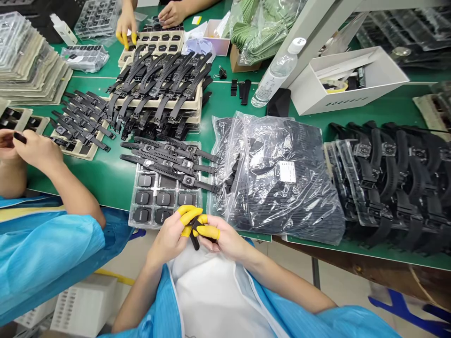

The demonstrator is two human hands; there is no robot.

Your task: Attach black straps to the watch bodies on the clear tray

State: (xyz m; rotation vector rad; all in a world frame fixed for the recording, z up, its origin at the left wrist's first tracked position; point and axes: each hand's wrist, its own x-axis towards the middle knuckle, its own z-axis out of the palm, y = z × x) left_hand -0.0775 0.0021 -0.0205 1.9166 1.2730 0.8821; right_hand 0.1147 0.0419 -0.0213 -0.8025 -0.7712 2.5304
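My left hand (172, 232) and my right hand (220, 237) meet in front of my chest, yellow finger cots on several fingertips. Both are closed on a small black watch (195, 240) with a strap hanging down; the fingers cover most of it. Just beyond, a clear compartment tray (133, 217) holds square black watch bodies. Several strapped watches (169, 162) lie across the tray's far half. To the right, a large clear bag (285, 188) full of black straps has a white label, its mouth turned toward the tray.
Trays of strapped watches (158, 89) are piled behind, and more trays (391, 173) stand at right. A water bottle (278, 72) and a white box (338, 101) are at the back. Co-workers' hands (38, 150) work at left and across the table (116, 183).
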